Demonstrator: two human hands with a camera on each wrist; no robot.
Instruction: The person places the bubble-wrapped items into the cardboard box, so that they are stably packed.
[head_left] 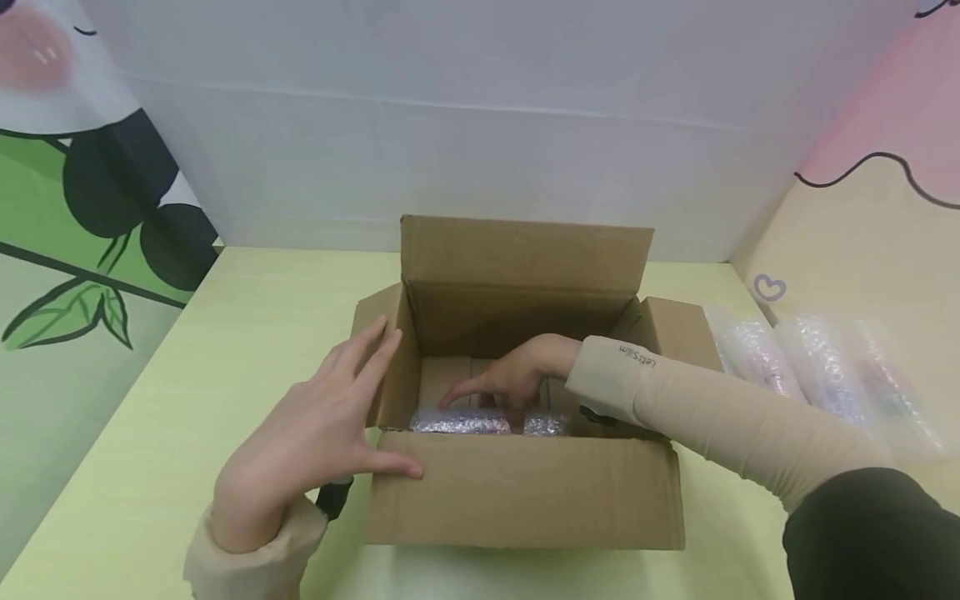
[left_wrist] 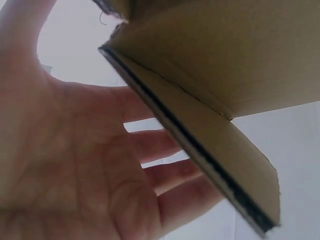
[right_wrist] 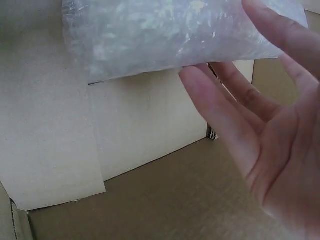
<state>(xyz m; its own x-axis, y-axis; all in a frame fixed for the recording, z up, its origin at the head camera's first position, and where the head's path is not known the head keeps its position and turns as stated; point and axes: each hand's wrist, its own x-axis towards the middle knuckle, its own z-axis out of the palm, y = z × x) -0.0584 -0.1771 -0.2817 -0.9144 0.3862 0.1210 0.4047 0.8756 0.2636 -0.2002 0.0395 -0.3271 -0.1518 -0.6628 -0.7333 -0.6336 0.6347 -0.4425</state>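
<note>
An open cardboard box (head_left: 525, 492) stands in the middle of the table, its flaps folded outward. My left hand (head_left: 315, 425) is at its left front corner, fingers stretched behind the left flap (left_wrist: 200, 130) and thumb against the front flap. Inside the box, my right hand (head_left: 517, 375) reaches down to a bubble-wrapped package (head_left: 461, 422) beside the front wall. In the right wrist view, the spread, nearly straight fingers (right_wrist: 215, 100) touch the edge of the bubble wrap (right_wrist: 150, 40). What the wrap contains cannot be made out.
Several more bubble-wrapped packages (head_left: 821, 367) lie on the table (head_left: 285, 308) to the right of the box, partly behind my right sleeve (head_left: 720, 417). A pale wall (head_left: 480, 150) rises behind the table, with painted panels at both sides.
</note>
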